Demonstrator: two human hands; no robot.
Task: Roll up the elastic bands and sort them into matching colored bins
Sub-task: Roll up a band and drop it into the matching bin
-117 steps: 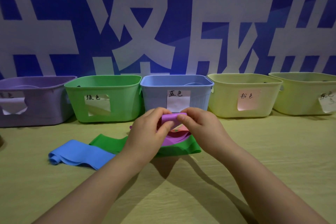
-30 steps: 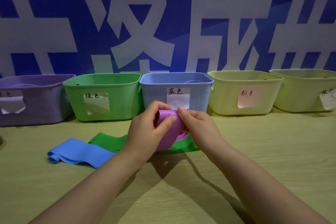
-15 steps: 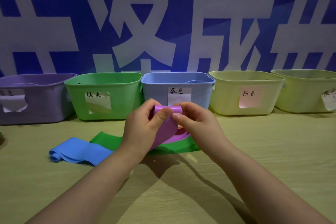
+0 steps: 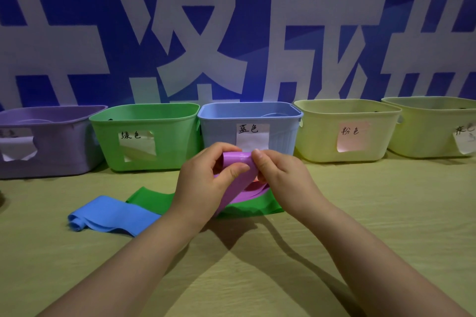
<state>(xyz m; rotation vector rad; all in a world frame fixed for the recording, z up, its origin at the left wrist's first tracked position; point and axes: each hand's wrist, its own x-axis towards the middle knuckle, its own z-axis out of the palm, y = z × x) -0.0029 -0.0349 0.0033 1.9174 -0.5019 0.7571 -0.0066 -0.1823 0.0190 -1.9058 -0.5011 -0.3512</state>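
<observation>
A purple elastic band is held above the table at centre, its top end rolled between my fingers. My left hand and my right hand both pinch that rolled end; the loose tail hangs down onto a green band lying flat. A blue band lies flat to the left, one end curled. A strip of pink shows under my right hand. Behind stand a purple bin, a green bin, a blue bin and two pale yellow bins.
All the bins carry paper labels and line up against a blue wall with large white characters. The wooden table stretches in front of them. My forearms cast dark shadows on the near table.
The rolled end of the purple band sits tighter between my fingers than a second ago. Both hands have stayed in front of the blue bin.
</observation>
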